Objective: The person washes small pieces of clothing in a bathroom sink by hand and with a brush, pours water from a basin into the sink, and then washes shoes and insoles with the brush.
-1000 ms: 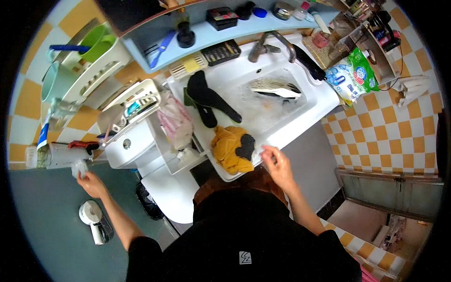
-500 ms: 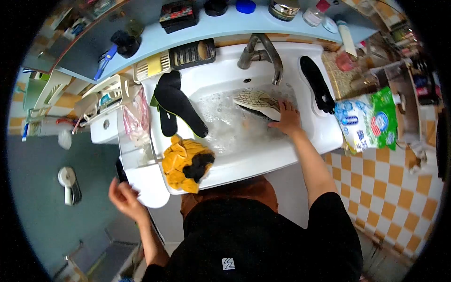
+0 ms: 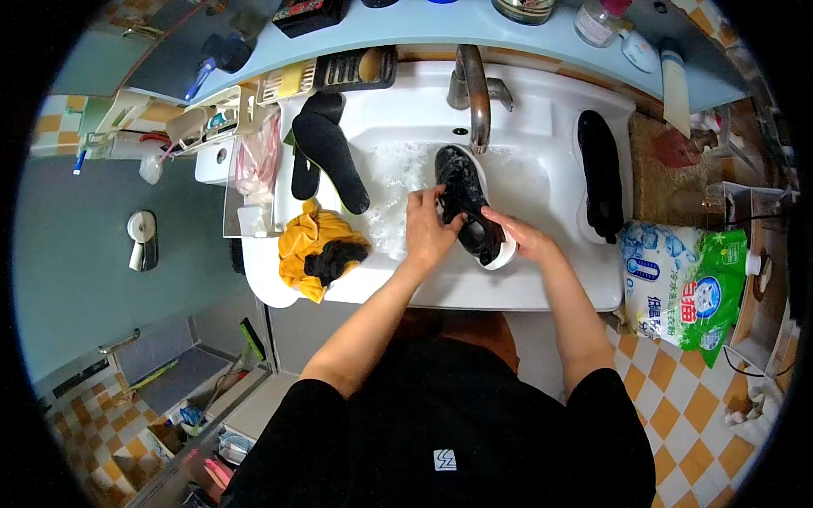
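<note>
A wet black shoe [image 3: 460, 182] with a white sole lies sole down in the sink [image 3: 389, 284], over cloudy, foamy water [image 3: 396, 173]. My left hand [image 3: 430, 229] pinches the shoe's upper near the laces, fingers bent. On the other side, my right hand [image 3: 523, 234] grips the shoe around its heel opening, the thumb on the rim. A second black shoe [image 3: 600, 173] rests on the sink's right ledge. Two black insoles [image 3: 330, 157] lie overlapping on the left ledge. Below them is a bunched yellow cloth [image 3: 306, 241] with a black piece of fabric [image 3: 334, 261] on it.
A metal faucet [image 3: 477, 102] reaches over the basin, close above the shoe's toe. To the right stands a green and white detergent bag [image 3: 677, 288]. Soap trays [image 3: 356, 68] line the back edge under a blue shelf [image 3: 381, 32] holding jars and bottles.
The shoe has been turned from sole showing to upper showing. My left hand has come from beside the sink onto the shoe. My right hand now grips its heel end.
</note>
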`<state>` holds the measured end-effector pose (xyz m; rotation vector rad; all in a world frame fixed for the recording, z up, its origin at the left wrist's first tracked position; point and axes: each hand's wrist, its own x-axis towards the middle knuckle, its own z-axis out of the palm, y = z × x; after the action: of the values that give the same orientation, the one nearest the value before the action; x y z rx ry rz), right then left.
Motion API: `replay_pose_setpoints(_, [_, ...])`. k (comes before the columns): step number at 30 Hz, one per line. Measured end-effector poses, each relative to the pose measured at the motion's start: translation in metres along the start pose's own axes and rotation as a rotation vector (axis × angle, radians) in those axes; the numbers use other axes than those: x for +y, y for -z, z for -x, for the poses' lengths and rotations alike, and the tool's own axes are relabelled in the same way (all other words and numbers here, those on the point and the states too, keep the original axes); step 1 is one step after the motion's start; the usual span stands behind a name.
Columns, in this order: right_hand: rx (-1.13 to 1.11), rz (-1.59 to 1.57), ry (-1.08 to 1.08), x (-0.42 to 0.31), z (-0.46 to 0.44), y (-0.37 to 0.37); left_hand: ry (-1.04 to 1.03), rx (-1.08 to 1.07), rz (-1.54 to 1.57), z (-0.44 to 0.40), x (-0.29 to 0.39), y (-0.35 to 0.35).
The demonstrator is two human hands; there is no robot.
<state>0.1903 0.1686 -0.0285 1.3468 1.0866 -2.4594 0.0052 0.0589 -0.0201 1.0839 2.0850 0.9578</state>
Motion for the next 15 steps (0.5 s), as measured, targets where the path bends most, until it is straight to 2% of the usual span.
replay_pose_setpoints(2, [-0.259, -0.196, -0.069, 0.009, -0.014, 0.006, -0.010, -0.064, 0.039, -0.014, -0.016, -0.005])
replay_pose_setpoints(3, [-0.386, -0.296, -0.104, 0.016, -0.022, 0.009, 0.025, -0.115, -0.045, -0.016, -0.009, 0.002])
replay_pose_setpoints(5, [-0.319, -0.214, -0.107, 0.029, -0.035, 0.004, 0.095, -0.224, -0.213, -0.017, 0.020, 0.023])
replay_pose_setpoints(6, [-0.288, -0.148, -0.109, 0.030, -0.038, -0.004, 0.142, -0.307, -0.427, -0.021, 0.025, 0.025])
replay_pose_setpoints(7, [-0.258, -0.079, -0.109, 0.028, -0.040, -0.011, 0.149, -0.365, -0.516, -0.024, 0.021, 0.025])
replay_pose_setpoints(10, [0.010, 0.143, 0.010, 0.027, -0.055, -0.005, 0.116, -0.507, -0.857, -0.033, 0.022, 0.030])
replay_pose_setpoints(14, [0.262, 0.197, -0.047, 0.026, -0.062, 0.025, -0.117, -0.363, -0.862, -0.029, 0.002, 0.013])
replay_pose_setpoints(15, [0.426, 0.105, 0.032, 0.030, -0.064, 0.046, -0.105, -0.341, -0.812, -0.030, -0.009, 0.010])
